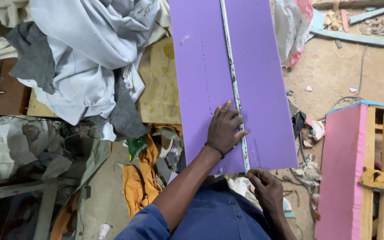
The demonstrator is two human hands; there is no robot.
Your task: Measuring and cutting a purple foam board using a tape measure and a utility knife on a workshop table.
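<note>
Pressing our left hand (224,129) flat, fingers spread, on a long pale straightedge (234,84), we pin it to the purple foam sheet (201,58) that runs from centre frame toward twelve o'clock. Our right hand (263,189), at five o'clock by the sheet's near edge, looks pinched shut on something thin — too small to make out. Grey and white cloths (81,58) heap at ten o'clock; a pink-faced wooden frame (361,169) stands at four o'clock.

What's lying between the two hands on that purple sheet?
In the head view, a long metal straightedge lies on the purple sheet, between the left hand and right hand.
</note>
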